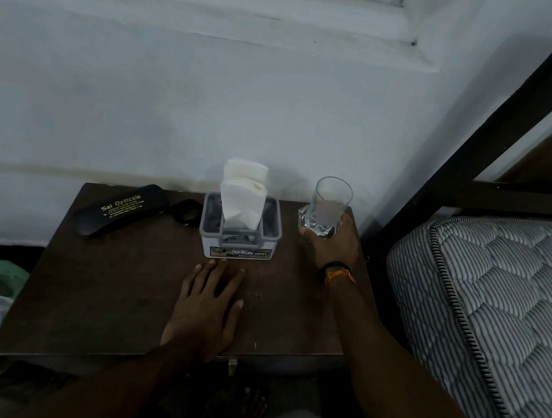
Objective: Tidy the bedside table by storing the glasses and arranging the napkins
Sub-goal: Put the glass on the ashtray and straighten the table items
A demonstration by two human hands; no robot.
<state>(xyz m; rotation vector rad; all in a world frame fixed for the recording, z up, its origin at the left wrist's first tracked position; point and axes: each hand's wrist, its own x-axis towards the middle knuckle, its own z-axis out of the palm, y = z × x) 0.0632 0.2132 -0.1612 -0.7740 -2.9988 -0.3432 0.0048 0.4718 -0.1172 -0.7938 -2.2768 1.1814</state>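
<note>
The left hand (206, 306) lies flat on the dark brown wooden tabletop (108, 293), palm down, fingers straight and slightly spread, holding nothing — its fingertips reach just short of the small grey plastic napkin holder (240, 235). That holder stands at the middle of the tabletop toward the back edge, with white folded paper napkins (242, 192) standing upright in it. The right hand (330, 239), with a black and orange band at the wrist, curls round the base of a tall clear drinking glass (329, 204) at the back right corner; the glass is upright, and whether its base rests on the wood or sits just above it is hard to tell. At the back left corner lies a black oblong spectacle case with gold lettering (117, 210), closed, and just beside its right end a small dark round object (186, 212), too dim to identify. A striped quilted mattress (493, 314) lies beyond the right edge.
</note>
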